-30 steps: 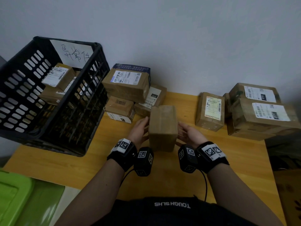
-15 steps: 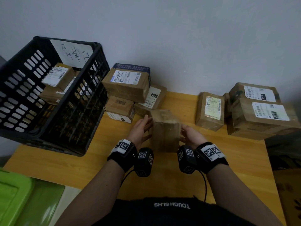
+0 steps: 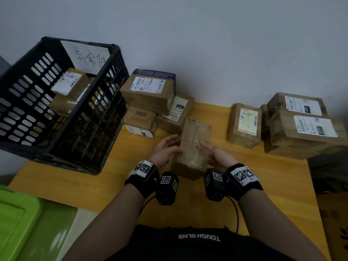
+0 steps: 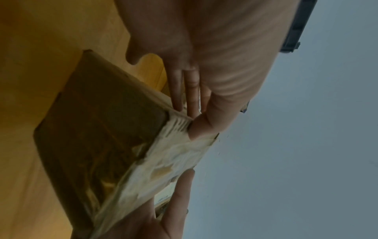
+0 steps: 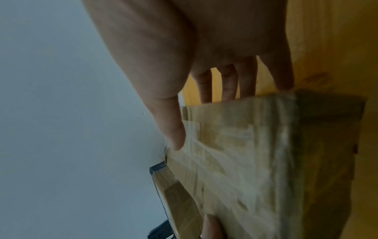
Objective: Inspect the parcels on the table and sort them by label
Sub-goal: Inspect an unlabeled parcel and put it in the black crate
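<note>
A brown cardboard parcel (image 3: 194,146) with a wrinkled taped face turned up stands tilted on the wooden table (image 3: 75,183), between both hands. No shipping label shows on the faces I see. My left hand (image 3: 165,147) grips its left side, thumb on the taped face and fingers behind it. My right hand (image 3: 216,153) grips the right side, thumb lying across the tape. In the left wrist view the parcel (image 4: 98,129) sits under my left hand (image 4: 204,113). The right wrist view shows the parcel (image 5: 255,161) below my right hand (image 5: 171,116).
A black slotted crate (image 3: 62,117) with a handwritten paper sign holds labelled parcels at the left. A stack of labelled parcels (image 3: 148,93) stands behind my hands, a single one (image 3: 244,125) to the right, and a larger stack (image 3: 305,127) far right. A green bin (image 3: 18,223) sits low left.
The parcel has been rolled between my hands: a plain face was up, now the taped face shows and the box leans. Both thumbs have shifted onto that face.
</note>
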